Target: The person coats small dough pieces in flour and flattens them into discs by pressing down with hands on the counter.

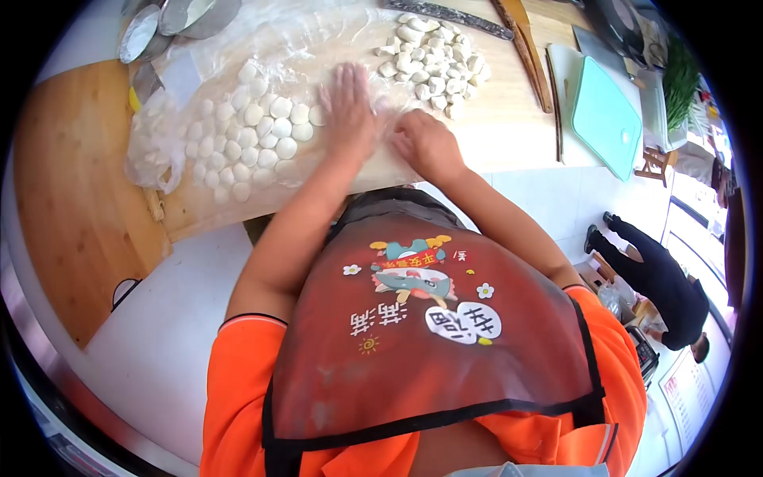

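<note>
My left hand (350,115) lies flat on the floured work surface (318,67), its fingers stretched out and slightly blurred. It is just right of a spread of flattened round dough pieces (268,142). My right hand (427,145) is beside it near the table's front edge, with the fingers curled in; what they hold, if anything, is hidden and smeared by motion. Beyond the right hand is a heap of small floured dough lumps (433,67).
Metal bowls (179,20) stand at the far left, above a clear plastic bag (155,143). A dark rolling pin (449,16), wooden stick (526,52) and turquoise board (607,118) lie to the right. Further right, a person in black (660,282) bends by some boxes.
</note>
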`<action>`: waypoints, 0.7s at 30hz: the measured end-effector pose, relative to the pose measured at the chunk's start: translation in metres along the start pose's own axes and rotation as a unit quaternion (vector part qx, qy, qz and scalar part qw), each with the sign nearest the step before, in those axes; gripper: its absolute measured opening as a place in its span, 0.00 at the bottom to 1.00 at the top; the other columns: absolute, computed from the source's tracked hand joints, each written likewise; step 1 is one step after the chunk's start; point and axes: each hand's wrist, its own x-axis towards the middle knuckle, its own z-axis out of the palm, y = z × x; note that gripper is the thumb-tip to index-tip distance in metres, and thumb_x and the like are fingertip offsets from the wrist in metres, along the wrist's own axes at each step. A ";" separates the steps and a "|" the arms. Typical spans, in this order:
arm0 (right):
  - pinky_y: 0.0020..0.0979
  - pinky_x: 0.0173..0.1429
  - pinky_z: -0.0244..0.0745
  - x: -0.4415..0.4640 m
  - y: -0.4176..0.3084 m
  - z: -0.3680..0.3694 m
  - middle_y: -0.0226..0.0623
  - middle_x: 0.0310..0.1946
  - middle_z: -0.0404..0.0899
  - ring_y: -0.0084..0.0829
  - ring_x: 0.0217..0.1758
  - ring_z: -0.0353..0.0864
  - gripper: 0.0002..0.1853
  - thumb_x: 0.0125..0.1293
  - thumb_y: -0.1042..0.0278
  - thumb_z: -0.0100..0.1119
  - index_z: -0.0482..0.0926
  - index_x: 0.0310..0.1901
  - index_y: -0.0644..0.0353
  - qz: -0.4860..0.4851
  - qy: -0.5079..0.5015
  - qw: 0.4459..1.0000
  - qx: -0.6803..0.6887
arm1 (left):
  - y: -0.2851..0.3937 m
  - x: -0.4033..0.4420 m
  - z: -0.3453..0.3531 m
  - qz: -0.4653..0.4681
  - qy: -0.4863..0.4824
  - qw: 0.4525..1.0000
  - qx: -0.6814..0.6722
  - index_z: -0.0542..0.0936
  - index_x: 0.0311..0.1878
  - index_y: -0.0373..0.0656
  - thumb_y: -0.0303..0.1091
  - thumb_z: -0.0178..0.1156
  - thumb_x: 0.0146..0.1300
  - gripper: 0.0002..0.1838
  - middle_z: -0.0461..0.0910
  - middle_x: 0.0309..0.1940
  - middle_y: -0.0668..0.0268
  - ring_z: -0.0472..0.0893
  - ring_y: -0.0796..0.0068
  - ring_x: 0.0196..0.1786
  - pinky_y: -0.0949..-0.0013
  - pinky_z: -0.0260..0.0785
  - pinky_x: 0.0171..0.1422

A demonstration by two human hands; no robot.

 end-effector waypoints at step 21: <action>0.43 0.51 0.73 0.009 -0.048 0.013 0.39 0.40 0.78 0.43 0.45 0.80 0.14 0.61 0.57 0.71 0.79 0.42 0.54 -0.091 0.028 0.995 -0.044 | -0.041 0.032 -0.041 0.000 -0.072 0.996 0.049 0.66 0.80 0.44 0.45 0.56 0.76 0.33 0.61 0.83 0.59 0.57 0.59 0.85 0.32 0.39 0.86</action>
